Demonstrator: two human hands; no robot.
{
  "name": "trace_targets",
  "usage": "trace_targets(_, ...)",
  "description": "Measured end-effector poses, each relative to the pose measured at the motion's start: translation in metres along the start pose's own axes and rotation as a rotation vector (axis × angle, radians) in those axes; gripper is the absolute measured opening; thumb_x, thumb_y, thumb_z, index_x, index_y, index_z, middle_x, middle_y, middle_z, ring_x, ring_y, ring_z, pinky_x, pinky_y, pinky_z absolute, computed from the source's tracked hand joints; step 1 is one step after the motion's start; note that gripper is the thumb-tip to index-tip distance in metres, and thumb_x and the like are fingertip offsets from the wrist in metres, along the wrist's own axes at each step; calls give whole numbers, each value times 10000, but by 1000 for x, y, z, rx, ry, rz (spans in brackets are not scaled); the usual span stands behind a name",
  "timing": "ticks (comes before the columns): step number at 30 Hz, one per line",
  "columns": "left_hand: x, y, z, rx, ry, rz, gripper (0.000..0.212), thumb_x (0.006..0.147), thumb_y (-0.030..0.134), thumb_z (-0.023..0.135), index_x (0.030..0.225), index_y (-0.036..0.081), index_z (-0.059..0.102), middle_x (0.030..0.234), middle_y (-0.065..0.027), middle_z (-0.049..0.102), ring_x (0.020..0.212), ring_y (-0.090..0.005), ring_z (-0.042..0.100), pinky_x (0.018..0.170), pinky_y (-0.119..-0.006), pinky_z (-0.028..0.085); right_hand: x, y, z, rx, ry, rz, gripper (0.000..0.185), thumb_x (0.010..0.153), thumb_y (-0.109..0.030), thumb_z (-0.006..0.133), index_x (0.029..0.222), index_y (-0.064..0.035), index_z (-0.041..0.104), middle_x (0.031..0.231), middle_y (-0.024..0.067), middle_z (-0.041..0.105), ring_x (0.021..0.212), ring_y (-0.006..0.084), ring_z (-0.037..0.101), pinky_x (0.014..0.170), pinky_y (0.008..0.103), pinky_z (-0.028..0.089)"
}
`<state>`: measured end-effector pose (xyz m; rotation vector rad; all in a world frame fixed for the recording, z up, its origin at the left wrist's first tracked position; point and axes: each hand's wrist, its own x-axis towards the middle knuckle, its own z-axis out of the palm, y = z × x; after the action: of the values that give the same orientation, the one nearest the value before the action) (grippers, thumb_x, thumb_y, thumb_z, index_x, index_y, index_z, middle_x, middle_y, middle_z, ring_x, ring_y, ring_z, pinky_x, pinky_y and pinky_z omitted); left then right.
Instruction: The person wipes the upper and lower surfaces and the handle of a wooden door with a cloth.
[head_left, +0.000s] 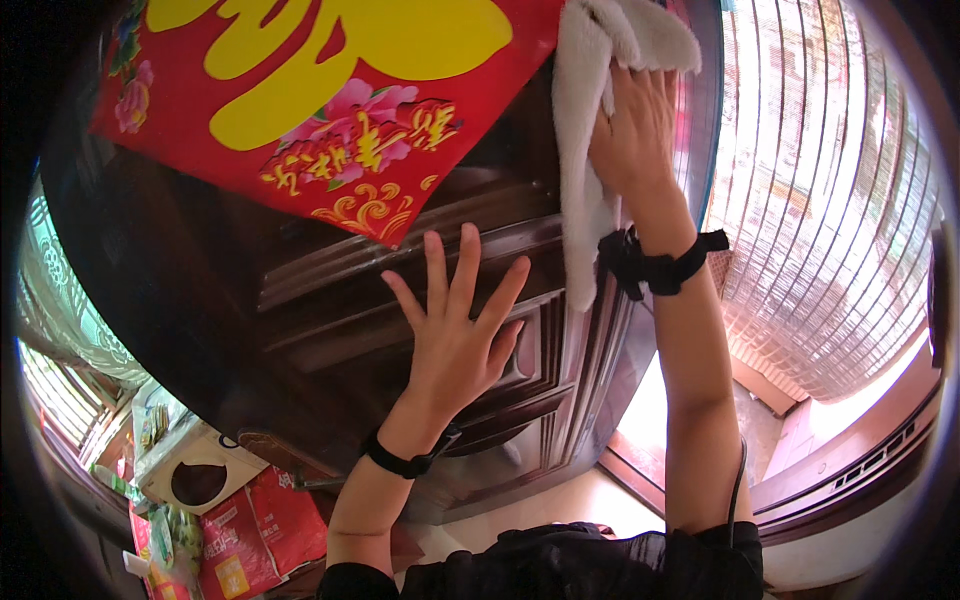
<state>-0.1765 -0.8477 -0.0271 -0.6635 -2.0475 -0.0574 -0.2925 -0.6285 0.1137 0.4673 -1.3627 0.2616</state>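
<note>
Before me stands a dark brown panelled door (322, 307), with a red paper decoration (480, 45) fixed on its upper part. The decoration bears large yellow writing and pink flowers. My left hand (454, 360) is spread against the door just below the decoration's lower corner and holds nothing. Up near the door's right edge, my right hand (637, 131) has hold of a white plush cloth (577, 202). The cloth covers its fingertips and hangs down along the left of the hand. Black bands circle both wrists.
To the right, beyond the door's edge, is a window or doorway with vertical bars (810, 187). At lower left are a white box with a round dark opening (199, 476), red printed packaging (255, 525) and plastic bags (154, 420). A pale green lace curtain (71, 277) hangs at far left.
</note>
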Motion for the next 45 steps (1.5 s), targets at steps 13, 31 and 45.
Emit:
trace_targets(13, 26, 57, 39, -128, -12, -5, 735, 821, 290, 738, 1483, 277, 418, 1579, -321, 122, 1456, -548, 1, 1007, -800, -60, -146, -1, -44, 62, -319, 278, 543, 788, -258, 617, 1293, -64, 573, 1374, 255, 484, 1300, 489, 394, 1129, 650, 184)
trace_targets(31, 29, 75, 84, -34, 9, -33, 665, 891, 336, 665, 1490, 192, 414, 1573, -357, 61, 1460, -538, -27, 1075, -719, -76, -99, 77, -33, 5, -137, 293, 574, 835, -296, 599, 1282, 54, 510, 1234, 283, 539, 1199, 485, 443, 1114, 562, 243)
trace_targets(45, 32, 76, 83, -31, -138, -68, 733, 821, 313, 711, 1489, 217, 424, 1573, -352, 85, 1467, -524, -38, 1078, -671, -159, -410, 48, -91, 43, -549, 600, 708, 828, -285, 675, 1405, 29, 409, 1393, 272, 457, 1286, 483, 409, 1077, 558, 300)
